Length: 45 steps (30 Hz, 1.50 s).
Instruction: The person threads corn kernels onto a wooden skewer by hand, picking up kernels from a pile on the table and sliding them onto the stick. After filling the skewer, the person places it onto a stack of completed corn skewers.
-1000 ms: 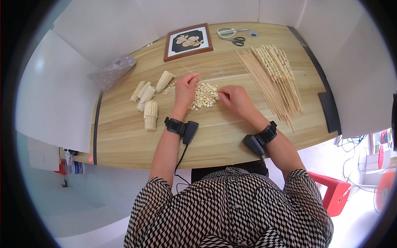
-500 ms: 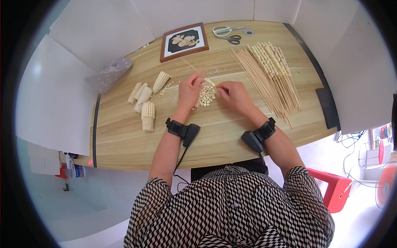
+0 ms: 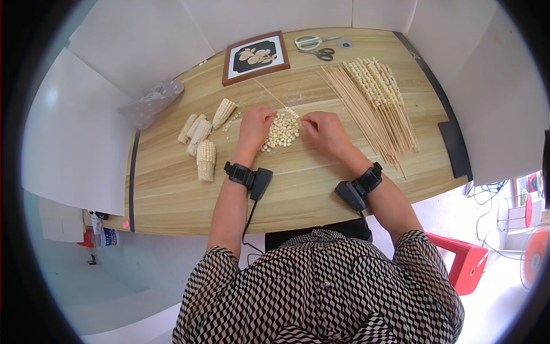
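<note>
My right hand (image 3: 325, 129) pinches the near end of a thin wooden skewer (image 3: 270, 92), which slants up and left over the table. Several pale corn kernels (image 3: 292, 113) are threaded on it close to my fingertips. At the left edge of a heap of loose corn kernels (image 3: 282, 132) is my left hand (image 3: 256, 124), fingers drawn together. What lies between those fingertips, if anything, is too small to tell. The heap sits on the wooden table (image 3: 286, 189) between both hands.
Corn cobs (image 3: 199, 135), some partly stripped, lie to the left. Bare skewers (image 3: 366, 117) and kernel-loaded skewers (image 3: 372, 80) lie at right. Farther back are a framed picture (image 3: 256, 57), light-handled scissors (image 3: 309, 43) and dark scissors (image 3: 325, 54). A spotted cloth item (image 3: 154, 103) stands at the left edge.
My left hand has moved left and slightly down, off the skewer to the heap's edge, uncovering more of the skewer and kernels. My right hand stays almost still, holding the skewer.
</note>
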Each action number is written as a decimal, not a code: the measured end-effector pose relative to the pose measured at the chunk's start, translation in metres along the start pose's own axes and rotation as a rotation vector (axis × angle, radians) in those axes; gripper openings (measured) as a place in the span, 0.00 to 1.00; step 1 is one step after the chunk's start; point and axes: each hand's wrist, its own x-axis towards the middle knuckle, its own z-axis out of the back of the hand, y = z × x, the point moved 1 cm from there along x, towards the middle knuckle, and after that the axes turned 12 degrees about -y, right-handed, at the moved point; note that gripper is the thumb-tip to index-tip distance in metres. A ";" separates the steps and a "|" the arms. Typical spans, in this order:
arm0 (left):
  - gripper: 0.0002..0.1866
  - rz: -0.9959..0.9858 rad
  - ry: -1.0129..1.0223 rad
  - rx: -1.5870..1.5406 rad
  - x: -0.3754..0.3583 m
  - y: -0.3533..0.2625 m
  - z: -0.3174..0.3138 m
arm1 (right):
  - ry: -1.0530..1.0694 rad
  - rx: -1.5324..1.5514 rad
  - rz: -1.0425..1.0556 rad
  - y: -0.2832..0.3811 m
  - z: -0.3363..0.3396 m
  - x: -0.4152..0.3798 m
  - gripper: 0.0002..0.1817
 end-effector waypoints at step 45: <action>0.11 0.858 -0.567 -1.100 -0.003 0.071 0.011 | 0.220 0.021 0.071 0.018 -0.005 -0.006 0.08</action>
